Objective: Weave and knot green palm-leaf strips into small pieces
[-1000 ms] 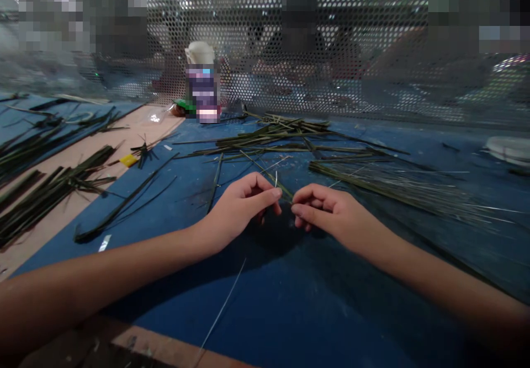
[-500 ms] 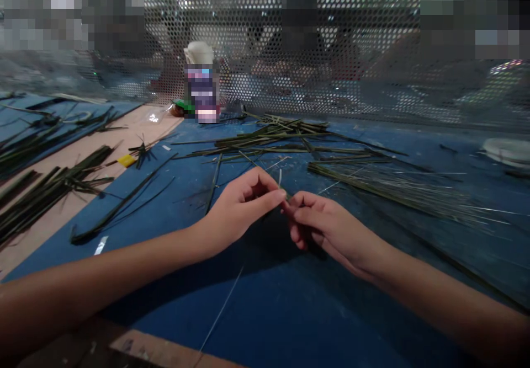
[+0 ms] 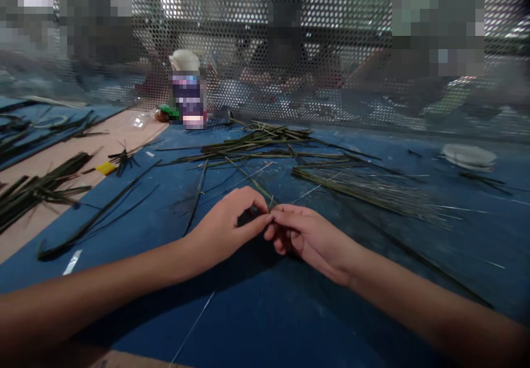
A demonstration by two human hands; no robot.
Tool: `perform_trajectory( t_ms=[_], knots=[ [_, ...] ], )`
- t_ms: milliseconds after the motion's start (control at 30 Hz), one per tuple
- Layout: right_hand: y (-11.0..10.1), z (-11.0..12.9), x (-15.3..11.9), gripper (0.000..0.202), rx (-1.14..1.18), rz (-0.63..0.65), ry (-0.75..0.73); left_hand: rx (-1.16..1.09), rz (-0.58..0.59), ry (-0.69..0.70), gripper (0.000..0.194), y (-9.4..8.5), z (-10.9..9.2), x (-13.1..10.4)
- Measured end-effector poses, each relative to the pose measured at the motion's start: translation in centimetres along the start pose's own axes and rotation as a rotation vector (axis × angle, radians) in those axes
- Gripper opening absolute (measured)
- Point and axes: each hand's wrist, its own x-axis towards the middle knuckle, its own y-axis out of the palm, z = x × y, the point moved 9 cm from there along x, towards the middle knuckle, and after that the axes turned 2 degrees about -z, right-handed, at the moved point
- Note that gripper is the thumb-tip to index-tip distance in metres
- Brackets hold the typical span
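Left hand (image 3: 229,222) and right hand (image 3: 312,235) meet over the table (image 3: 248,329); fingers of both pinched on a thin green strip (image 3: 249,177), which extends beyond them. Possible fault: strip slips or splits, if pinch slackens or twist is too sharp.

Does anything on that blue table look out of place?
Nothing major, but one dark strip on the left bends into a hook at its near end, unlike the straighter strips piled at the back.
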Motion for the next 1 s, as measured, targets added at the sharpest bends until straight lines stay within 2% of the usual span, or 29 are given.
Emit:
perform_trajectory(
  t_ms=[133,233,333,433,500,667,800,900,1000],
  knots=[
    [-0.1,0.1,0.0,0.016,0.022,0.010,-0.009,-0.041,0.044,-0.050,0.020,0.6,0.6,0.0],
    [-0.3,0.2,0.2,0.017,0.024,0.007,-0.019,-0.051,0.015,-0.036,0.019,0.3,0.4,-0.1],
    [-1.0,0.6,0.5,0.014,0.024,-0.035,-0.057,-0.060,0.020,-0.041,0.021,0.4,0.3,-0.3],
    [-1.9,1.5,0.5,0.015,0.001,-0.090,-0.119,-0.072,0.057,-0.104,0.021,0.8,0.9,-0.5],
    [-2.2,2.0,0.5,0.015,-0.012,-0.107,-0.150,-0.098,0.042,-0.141,0.021,0.7,1.3,-0.6],
    [-2.1,2.2,0.4,0.017,-0.126,-0.130,-0.153,-0.391,-0.027,-0.159,0.022,0.3,1.5,-0.5],
    [-1.0,1.5,0.3,0.019,-0.168,-0.085,-0.107,-0.586,-0.104,-0.167,0.020,-0.3,1.6,-0.4],
    [-0.5,0.9,0.2,0.020,-0.130,-0.057,-0.078,-0.549,-0.116,-0.181,0.020,-0.6,1.7,-0.4],
    [-0.2,0.3,0.2,0.019,-0.077,-0.032,-0.038,-0.380,-0.082,-0.148,0.020,-0.6,1.1,-0.5]
  ],
)
